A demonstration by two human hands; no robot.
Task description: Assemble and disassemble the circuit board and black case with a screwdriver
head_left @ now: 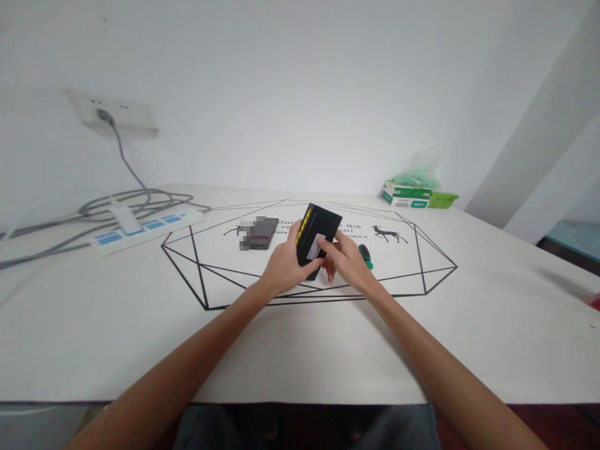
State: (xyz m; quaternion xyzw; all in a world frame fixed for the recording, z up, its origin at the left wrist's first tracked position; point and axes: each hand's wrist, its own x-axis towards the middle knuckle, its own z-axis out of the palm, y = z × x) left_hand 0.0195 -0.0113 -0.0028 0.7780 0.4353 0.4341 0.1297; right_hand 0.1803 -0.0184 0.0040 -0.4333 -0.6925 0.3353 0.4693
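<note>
- Head view: black case [329,220] held over the middle of the white table [304,362], tilted, top leaning right, yellow markings along its left edge, pale label [314,249] low on its face.
- Left hand [285,267] clamped on the case: fingers along its left edge, thumb across the lower face.
- Right hand [347,256] clamped on the case's right edge, one digit on the label; other fingers curled below, partly hidden.
- Hands sat close together, case between them; both forearms crossed the front table edge, well apart there.
- Phone [265,232] lay just left of the left hand, partly pixelated; little room that side.
- Green-and-black object [365,256] lay just beside the right hand, partly hidden; type unclear.
- Printed black lines and deer print [390,235] lay flat, no obstacle.
- Power strip [152,227] and grey cables [122,155] took the left rear, well apart from the hands; one cable rose to the wall socket [135,116].
- Small boxes [407,194], plastic bag [418,176] and green packet [442,200] sat by the rear wall [281,94], right side.
- Widest room: tabletop right of the right forearm, plus the strip between case and front edge.
</note>
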